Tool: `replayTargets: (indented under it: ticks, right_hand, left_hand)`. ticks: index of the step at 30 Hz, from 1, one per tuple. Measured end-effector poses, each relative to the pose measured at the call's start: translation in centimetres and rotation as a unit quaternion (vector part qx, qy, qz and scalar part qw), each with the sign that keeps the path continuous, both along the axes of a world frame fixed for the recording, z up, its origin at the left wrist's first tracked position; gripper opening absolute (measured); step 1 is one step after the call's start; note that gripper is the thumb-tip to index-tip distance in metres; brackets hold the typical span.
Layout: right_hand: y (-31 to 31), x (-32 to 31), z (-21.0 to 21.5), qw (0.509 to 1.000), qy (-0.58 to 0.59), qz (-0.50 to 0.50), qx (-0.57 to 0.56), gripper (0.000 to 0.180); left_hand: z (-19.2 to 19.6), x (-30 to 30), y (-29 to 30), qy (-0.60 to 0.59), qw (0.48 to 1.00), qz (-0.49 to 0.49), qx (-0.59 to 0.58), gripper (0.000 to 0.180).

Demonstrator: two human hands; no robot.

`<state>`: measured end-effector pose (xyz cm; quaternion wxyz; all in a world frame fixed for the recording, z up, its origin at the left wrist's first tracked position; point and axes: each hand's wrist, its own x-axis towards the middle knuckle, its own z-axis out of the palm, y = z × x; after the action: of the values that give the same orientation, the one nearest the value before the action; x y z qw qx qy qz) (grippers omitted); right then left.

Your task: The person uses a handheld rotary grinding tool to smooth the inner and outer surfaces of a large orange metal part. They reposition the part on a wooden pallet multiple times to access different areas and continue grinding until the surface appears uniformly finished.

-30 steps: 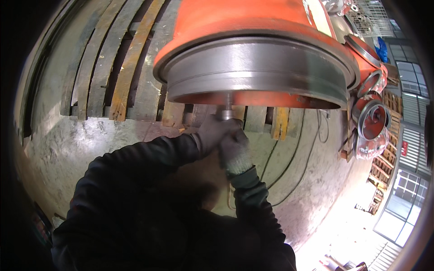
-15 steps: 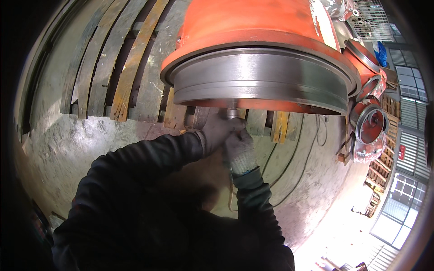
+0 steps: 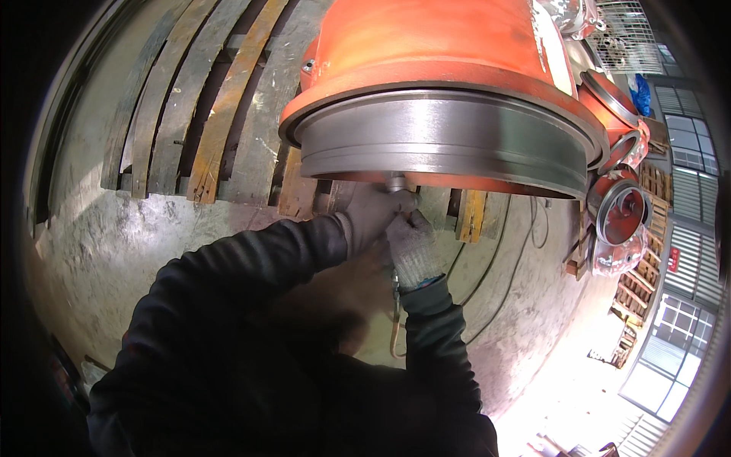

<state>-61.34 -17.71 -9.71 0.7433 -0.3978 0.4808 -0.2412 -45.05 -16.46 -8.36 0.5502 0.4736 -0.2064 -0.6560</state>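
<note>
Orange housing (image 3: 434, 38): paint worn to pale patches on its right side, bare machined-steel rim (image 3: 445, 137), smooth and shiny. Sits directly ahead of both hands, rim's lower edge just beyond the grip. Left hand (image 3: 378, 215) closed round handheld tool, silver collar (image 3: 396, 183) poking out at the rim opening. Right hand (image 3: 411, 245) clenched on it just below; tool body mostly hidden.

Steel rim (image 3: 442, 141) blocks straight ahead of left hand (image 3: 373, 215) and right hand (image 3: 411, 247). Hose (image 3: 394, 335) hangs beside right sleeve (image 3: 434, 327). Room at left over floor (image 3: 171, 232), short of pallet (image 3: 251, 167).
</note>
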Motion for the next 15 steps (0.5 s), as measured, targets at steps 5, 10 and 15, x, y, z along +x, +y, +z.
replayTargets:
  ticks: [5, 10, 15]
  right_hand:
    - [-0.5, 1.4, 1.9, 0.924, 0.228, 0.143, -0.273, 0.025]
    - [-1.2, 2.5, 3.2, 0.984, -0.114, -0.012, 0.137, 0.026]
    - [-0.6, 1.6, 3.3, 0.96, 0.261, 0.071, -0.076, 0.023]
  left_hand:
    - [0.5, 0.9, 0.0, 0.018, 1.0, 0.018, 0.004, 0.023]
    - [1.3, 0.9, -0.7, -0.002, 1.0, 0.001, -0.008, 0.021]
    - [1.0, 0.6, -0.4, 0.015, 0.999, 0.014, -0.045, 0.022]
